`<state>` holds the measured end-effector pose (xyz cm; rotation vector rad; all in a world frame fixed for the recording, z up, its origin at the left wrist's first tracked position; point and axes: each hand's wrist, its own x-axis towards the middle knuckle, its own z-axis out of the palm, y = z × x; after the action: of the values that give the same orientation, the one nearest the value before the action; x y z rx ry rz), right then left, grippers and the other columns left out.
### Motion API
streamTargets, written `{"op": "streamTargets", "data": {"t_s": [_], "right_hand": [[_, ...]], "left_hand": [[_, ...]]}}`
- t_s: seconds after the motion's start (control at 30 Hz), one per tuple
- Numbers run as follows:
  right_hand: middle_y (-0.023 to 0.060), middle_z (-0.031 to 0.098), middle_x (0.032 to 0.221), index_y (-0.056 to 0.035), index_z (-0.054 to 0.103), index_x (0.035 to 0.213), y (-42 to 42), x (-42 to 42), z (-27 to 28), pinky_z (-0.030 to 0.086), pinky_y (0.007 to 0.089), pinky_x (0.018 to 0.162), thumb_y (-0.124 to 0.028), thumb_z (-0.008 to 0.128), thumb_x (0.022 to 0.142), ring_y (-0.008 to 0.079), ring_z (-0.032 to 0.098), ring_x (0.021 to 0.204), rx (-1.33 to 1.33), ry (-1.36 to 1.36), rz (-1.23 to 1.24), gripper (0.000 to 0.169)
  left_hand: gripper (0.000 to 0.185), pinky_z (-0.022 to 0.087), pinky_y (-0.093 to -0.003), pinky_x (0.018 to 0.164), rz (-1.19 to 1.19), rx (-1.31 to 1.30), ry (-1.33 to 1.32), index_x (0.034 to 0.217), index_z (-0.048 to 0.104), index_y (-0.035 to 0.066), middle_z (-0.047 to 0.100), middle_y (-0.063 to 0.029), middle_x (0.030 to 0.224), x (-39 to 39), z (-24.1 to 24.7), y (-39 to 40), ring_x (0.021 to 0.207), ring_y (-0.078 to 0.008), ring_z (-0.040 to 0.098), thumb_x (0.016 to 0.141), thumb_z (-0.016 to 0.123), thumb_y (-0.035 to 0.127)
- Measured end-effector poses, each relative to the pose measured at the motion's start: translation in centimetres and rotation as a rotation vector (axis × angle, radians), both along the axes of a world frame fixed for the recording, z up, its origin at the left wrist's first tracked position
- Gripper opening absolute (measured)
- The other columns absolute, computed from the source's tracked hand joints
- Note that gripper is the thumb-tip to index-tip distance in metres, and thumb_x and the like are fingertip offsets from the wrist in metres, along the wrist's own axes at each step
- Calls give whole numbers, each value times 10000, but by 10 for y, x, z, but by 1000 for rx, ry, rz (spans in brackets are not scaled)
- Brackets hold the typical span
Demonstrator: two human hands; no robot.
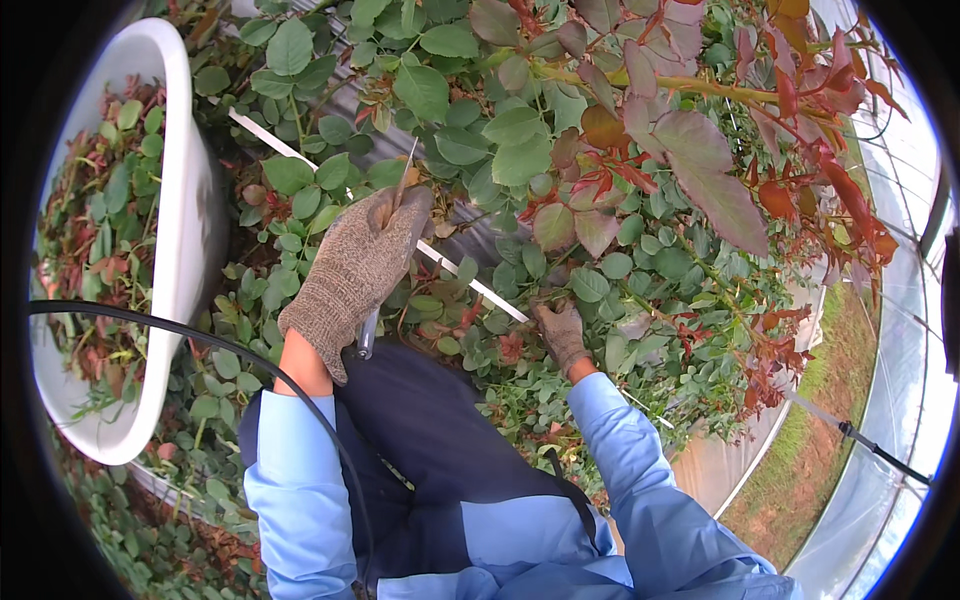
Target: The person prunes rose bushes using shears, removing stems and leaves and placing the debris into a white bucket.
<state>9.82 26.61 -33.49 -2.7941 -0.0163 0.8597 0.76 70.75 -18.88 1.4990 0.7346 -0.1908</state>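
Observation:
My left hand (367, 251), in a brown knit glove, is closed around a knife whose thin blade (407, 171) points up past the thumb. The grey end of the knife handle (367, 335) shows below the fist. My right hand (561, 332), gloved the same way, reaches in among green rose leaves (590, 284). Leaves cover its fingertips, so whether they pinch a stem is hidden. A narrow white strip (480, 289) crosses diagonally behind my left hand and ends beside the right one. Dark reddish rose leaves (694, 161) overhang at the upper right.
A white plastic tub (169, 187) full of cut leaves and stems (105, 247) stands at the left. A black cable (225, 352) curves across my left forearm. Thorny rose stems (712, 90) extend right. Dark plastic sheeting (480, 232) lies beneath the plants; a clear film wall (892, 315) rises beyond.

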Motion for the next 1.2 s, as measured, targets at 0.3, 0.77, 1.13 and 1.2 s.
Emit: {"op": "streamTargets", "data": {"t_s": [0.3,0.77,1.13,1.2], "right_hand": [[178,667,973,-11,644,1153,44,-1,41,504,450,822,-352,620,932,335,652,923,125,-52,383,406],[68,659,983,-25,631,1178,46,-12,120,511,304,736,-266,647,920,148,618,826,361,233,344,354],[156,644,1057,-63,615,1211,7,-48,91,495,445,837,-250,672,879,342,622,988,390,104,630,385],[142,641,1017,-52,616,1180,3,-46,85,492,442,805,-250,674,883,340,619,955,287,29,765,362]], "left_hand": [[397,476,-368,770,-171,327,-134,1044,602,-4,592,-132,828,15,2,5,774,-221,568,1009,518,383],[339,487,-301,790,-221,551,-288,1155,617,-8,660,-54,931,-19,8,-46,830,-150,591,1053,517,300],[313,479,-285,796,-208,475,-74,1078,634,-27,650,-49,883,-11,8,-80,833,-103,556,1052,549,273],[314,481,-291,794,-277,498,-78,1077,629,-33,646,-45,879,-11,-3,-83,830,-106,559,1051,547,270]]}}
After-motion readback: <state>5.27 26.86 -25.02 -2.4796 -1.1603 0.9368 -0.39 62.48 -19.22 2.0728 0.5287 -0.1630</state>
